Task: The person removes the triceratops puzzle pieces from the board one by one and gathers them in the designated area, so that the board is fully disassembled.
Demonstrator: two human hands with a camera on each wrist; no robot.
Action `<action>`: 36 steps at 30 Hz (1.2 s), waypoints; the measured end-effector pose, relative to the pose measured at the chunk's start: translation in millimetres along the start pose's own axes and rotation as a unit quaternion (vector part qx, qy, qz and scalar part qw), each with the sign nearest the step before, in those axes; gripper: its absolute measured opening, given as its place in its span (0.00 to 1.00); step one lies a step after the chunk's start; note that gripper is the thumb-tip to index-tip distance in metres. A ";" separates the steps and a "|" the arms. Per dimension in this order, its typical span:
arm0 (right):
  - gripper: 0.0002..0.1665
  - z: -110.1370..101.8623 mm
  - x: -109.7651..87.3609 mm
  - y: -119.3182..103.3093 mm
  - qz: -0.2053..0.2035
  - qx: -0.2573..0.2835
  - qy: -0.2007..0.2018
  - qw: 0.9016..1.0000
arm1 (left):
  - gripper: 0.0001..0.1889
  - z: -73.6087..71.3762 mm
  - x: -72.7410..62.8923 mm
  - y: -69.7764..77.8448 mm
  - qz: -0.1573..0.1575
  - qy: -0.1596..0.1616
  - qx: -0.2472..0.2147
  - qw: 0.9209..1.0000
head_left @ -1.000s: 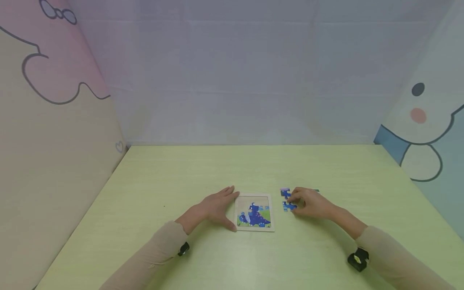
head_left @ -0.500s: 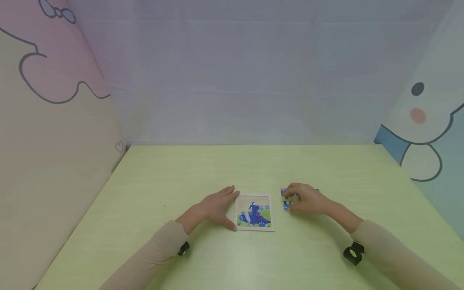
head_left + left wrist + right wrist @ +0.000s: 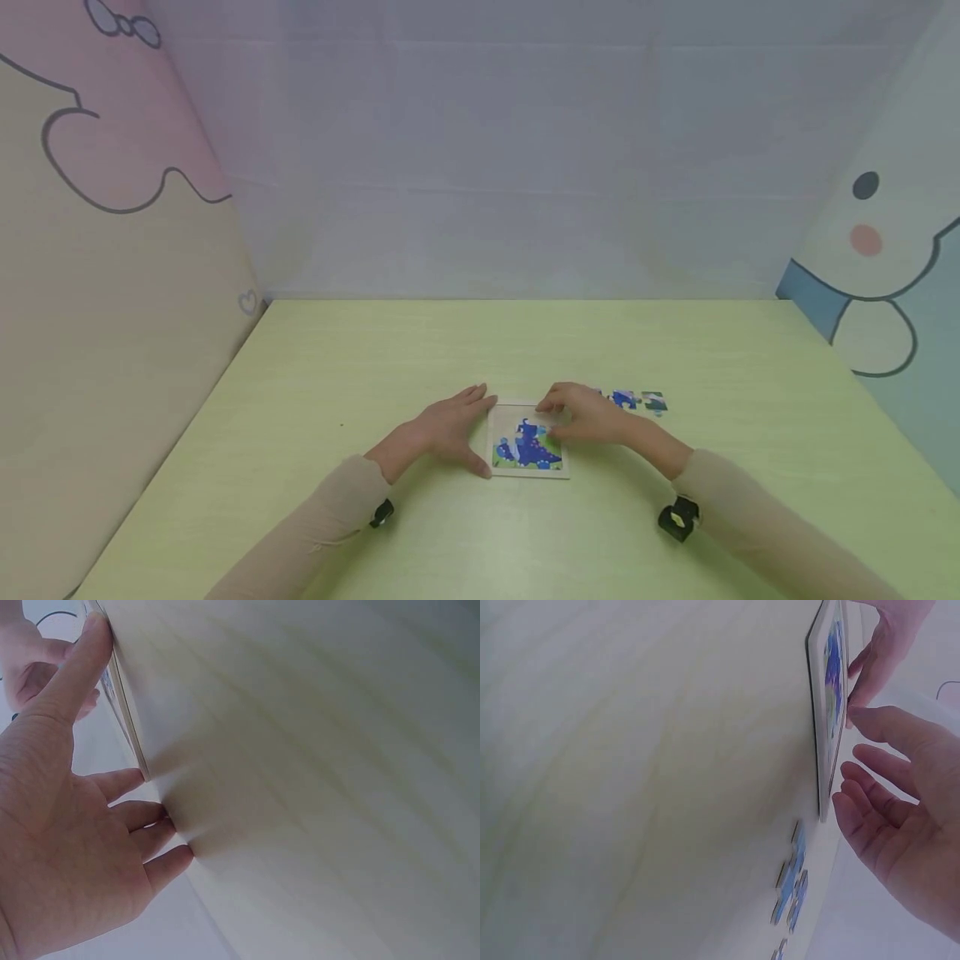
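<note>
Puzzle frame (image 3: pixel 528 474) between left hand (image 3: pixel 452 429) and right hand (image 3: pixel 592 415). Within the last second the right hand has left the loose puzzle pieces (image 3: pixel 624 399) and come over the right side of the frame, so the work, by judgement, has shifted from handling pieces to the partly filled picture. The blue dinosaur picture (image 3: pixel 534 450) lies just left of the right thumb; the recess above it appears bare next to the right index finger, though the hand hides the upper right corner. The right fingers are loosely bent, thumb and index apart, with no piece visible between them; whether their tips touch the picture cannot be told. The loose pieces lie behind these fingertips, past the knuckles, a green piece (image 3: pixel 654 401) being the farthest from them. The left hand remains at the frame's opposite edge, its thumb stretched well away from the other fingers: the thumb touches the near left corner and the index finger the far left one, with the remaining fingertips resting on the table (image 3: pixel 315 870).
</note>
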State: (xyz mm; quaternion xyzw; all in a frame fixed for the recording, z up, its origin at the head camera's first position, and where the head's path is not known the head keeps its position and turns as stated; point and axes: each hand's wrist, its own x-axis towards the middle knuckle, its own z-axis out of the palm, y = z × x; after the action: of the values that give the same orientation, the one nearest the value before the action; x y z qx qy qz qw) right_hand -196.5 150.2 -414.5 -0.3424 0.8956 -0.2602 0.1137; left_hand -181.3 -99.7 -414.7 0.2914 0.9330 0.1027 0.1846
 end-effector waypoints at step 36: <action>0.22 14.2 15.2 -28.0 0.068 0.050 -0.007 0.996 | 0.55 -2.1 -0.2 0.6 -0.002 0.001 -0.007 1.000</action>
State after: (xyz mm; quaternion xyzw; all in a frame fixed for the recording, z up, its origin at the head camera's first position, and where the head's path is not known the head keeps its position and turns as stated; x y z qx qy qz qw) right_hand -186.7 116.9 -411.6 -0.2766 0.9018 -0.2940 0.1543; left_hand -181.7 -99.5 -412.6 0.2880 0.9330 0.1092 0.1861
